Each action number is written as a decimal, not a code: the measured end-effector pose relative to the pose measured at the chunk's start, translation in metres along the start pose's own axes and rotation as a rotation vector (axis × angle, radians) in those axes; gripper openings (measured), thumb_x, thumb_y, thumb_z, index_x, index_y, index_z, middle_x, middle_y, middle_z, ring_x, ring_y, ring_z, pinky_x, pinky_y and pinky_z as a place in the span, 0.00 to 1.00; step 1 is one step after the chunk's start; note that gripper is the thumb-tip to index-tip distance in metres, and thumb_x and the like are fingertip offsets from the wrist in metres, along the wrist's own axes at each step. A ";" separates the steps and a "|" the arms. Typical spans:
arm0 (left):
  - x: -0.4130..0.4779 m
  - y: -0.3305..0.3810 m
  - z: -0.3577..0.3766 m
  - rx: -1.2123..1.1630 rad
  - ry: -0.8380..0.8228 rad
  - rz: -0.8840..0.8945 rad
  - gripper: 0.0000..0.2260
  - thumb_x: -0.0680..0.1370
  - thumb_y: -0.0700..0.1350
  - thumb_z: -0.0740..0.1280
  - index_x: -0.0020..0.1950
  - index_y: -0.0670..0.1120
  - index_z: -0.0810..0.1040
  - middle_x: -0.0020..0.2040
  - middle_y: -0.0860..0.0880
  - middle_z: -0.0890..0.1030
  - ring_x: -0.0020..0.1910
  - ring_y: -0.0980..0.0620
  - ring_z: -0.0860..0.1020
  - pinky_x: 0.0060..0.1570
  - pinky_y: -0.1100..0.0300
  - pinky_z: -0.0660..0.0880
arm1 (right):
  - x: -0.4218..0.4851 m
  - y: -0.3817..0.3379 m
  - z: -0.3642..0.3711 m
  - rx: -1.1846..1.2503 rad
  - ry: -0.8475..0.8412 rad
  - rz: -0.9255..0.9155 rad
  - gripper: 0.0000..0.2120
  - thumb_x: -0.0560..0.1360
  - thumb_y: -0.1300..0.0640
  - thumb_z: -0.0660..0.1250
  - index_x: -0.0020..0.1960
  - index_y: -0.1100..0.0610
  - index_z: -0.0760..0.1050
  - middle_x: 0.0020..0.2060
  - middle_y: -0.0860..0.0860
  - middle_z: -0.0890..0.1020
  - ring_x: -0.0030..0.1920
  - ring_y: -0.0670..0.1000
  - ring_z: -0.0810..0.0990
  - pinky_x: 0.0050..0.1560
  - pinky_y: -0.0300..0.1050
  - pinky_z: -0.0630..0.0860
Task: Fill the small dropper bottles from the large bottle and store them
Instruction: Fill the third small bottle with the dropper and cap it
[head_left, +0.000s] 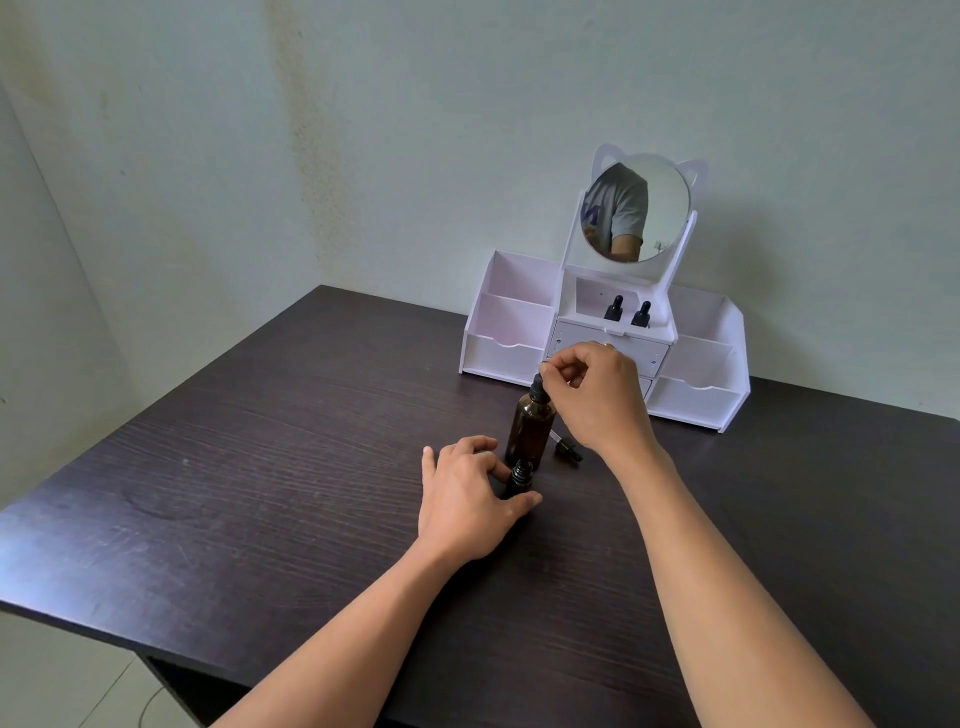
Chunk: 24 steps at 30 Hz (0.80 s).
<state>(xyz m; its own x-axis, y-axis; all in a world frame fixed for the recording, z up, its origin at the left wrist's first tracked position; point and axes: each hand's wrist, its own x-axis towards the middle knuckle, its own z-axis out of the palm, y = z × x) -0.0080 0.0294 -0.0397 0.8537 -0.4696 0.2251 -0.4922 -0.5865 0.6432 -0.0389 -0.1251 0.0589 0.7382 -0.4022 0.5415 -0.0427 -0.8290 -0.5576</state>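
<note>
The dark wood-grain table (260, 467) has its near edge running below both forearms, with wide bare surface out to the left of the left hand (467, 499) and a narrower strip to the right of the right forearm. The left hand lies low on the tabletop, thumb and fingers curled round a small dropper bottle (521, 475), which is dark, upright and uncapped, its threaded neck showing just past the fingertips. Touching or almost touching it on the far side stands the large bottle (530, 431), amber-brown glass, upright, its face toward the camera plain. Above it, the right hand (602, 400) pinches the black dropper cap (539, 387) at the bottle's mouth between thumb and forefinger, the other fingers loosely curled. Under the right wrist a loose dropper (569, 451) lies on its side on the table, just beside the large bottle. Beyond the right hand a white organizer (498, 358) stands near the table's far edge, against the wall, with open side bins. Its middle shelf holds two stored dropper bottles (614, 309), upright, side by side. Above them a round mirror (660, 208) with cat ears reflects a grey shirt with purple lettering, too partial to read.
</note>
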 end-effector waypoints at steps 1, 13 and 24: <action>0.000 0.000 0.000 0.004 0.001 -0.001 0.16 0.69 0.66 0.73 0.48 0.57 0.81 0.71 0.58 0.71 0.72 0.57 0.65 0.77 0.43 0.45 | 0.000 0.000 0.000 0.006 0.006 0.006 0.05 0.75 0.54 0.72 0.46 0.56 0.81 0.38 0.46 0.79 0.37 0.41 0.76 0.41 0.38 0.77; 0.000 0.001 -0.001 -0.007 -0.005 0.002 0.15 0.70 0.66 0.73 0.47 0.57 0.81 0.71 0.57 0.71 0.72 0.57 0.65 0.78 0.43 0.46 | 0.001 -0.004 -0.001 -0.002 -0.026 0.043 0.04 0.76 0.58 0.69 0.43 0.56 0.81 0.34 0.43 0.78 0.34 0.42 0.76 0.40 0.40 0.75; -0.001 0.001 -0.002 -0.018 -0.005 0.003 0.14 0.70 0.65 0.73 0.45 0.58 0.79 0.71 0.57 0.71 0.72 0.56 0.65 0.78 0.43 0.45 | 0.000 -0.001 0.000 0.025 0.001 0.091 0.10 0.73 0.49 0.73 0.49 0.55 0.82 0.36 0.43 0.78 0.37 0.41 0.77 0.39 0.34 0.72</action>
<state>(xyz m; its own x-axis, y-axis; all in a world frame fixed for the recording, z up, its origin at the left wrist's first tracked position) -0.0090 0.0305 -0.0371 0.8515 -0.4747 0.2228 -0.4913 -0.5735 0.6555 -0.0387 -0.1247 0.0594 0.7313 -0.4762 0.4883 -0.0931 -0.7789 -0.6201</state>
